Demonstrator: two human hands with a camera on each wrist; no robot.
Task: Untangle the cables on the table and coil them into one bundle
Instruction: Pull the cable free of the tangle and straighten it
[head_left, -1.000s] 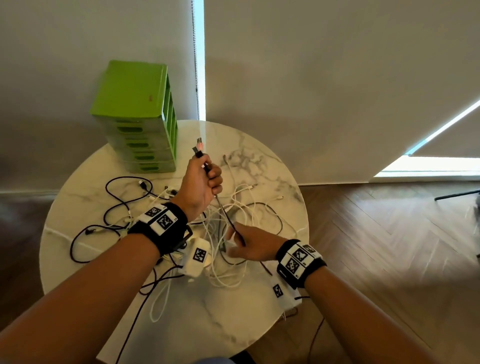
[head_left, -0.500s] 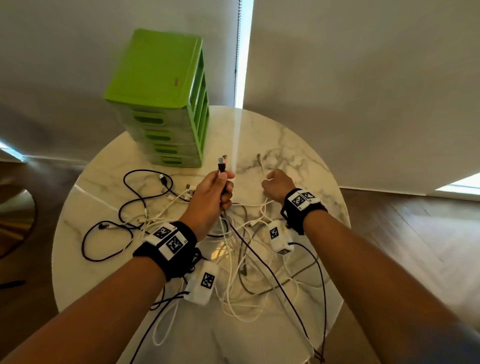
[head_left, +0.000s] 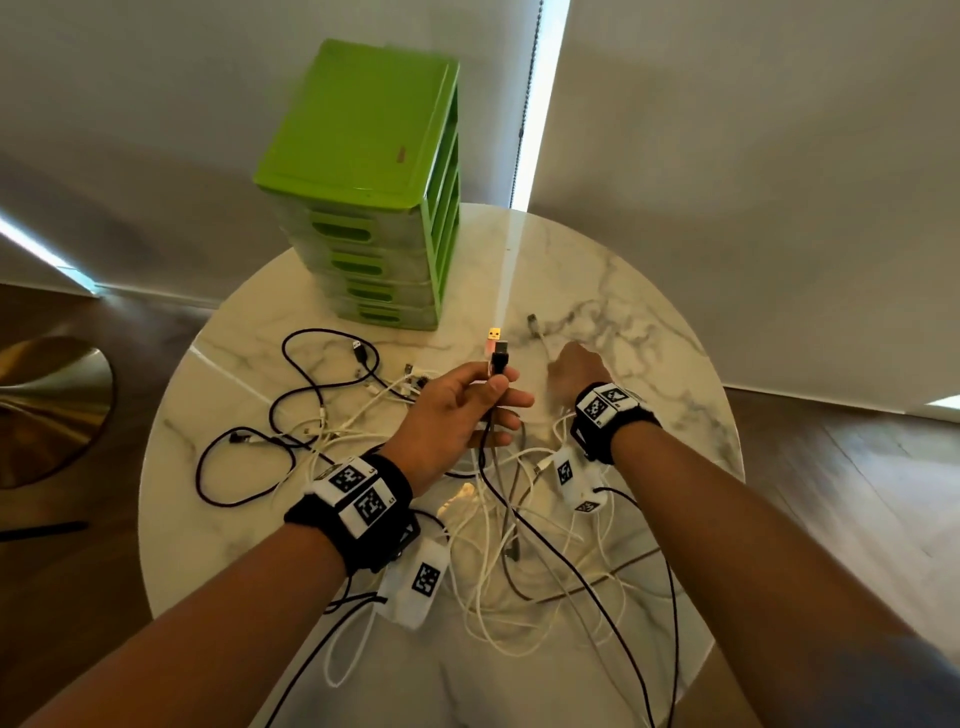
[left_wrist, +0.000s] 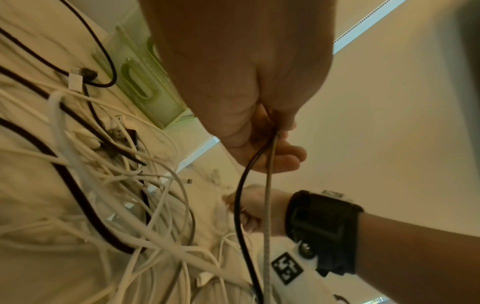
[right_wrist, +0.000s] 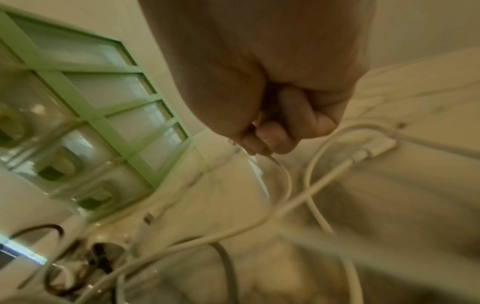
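Cables (head_left: 498, 545) — left hand (head_left: 457, 410) still grips two plugs, right hand's (head_left: 576, 366) fingers now pinch a white one.

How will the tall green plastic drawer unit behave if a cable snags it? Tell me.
The green plastic drawer unit looks tall for its base, so probably tippable. Its see-through drawers seem empty, likely light. On the smooth marble table it may slide first.

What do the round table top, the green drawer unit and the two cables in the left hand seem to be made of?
Table top: likely polished marble or an imitation; white with grey veins and a glossy reflection.
Green drawer unit: plastic; a smooth moulded frame with translucent drawer fronts.
Black cable held by the left hand: smooth, probably rubber or plastic.
Grey cable: seemingly braided fabric; a fine woven texture.
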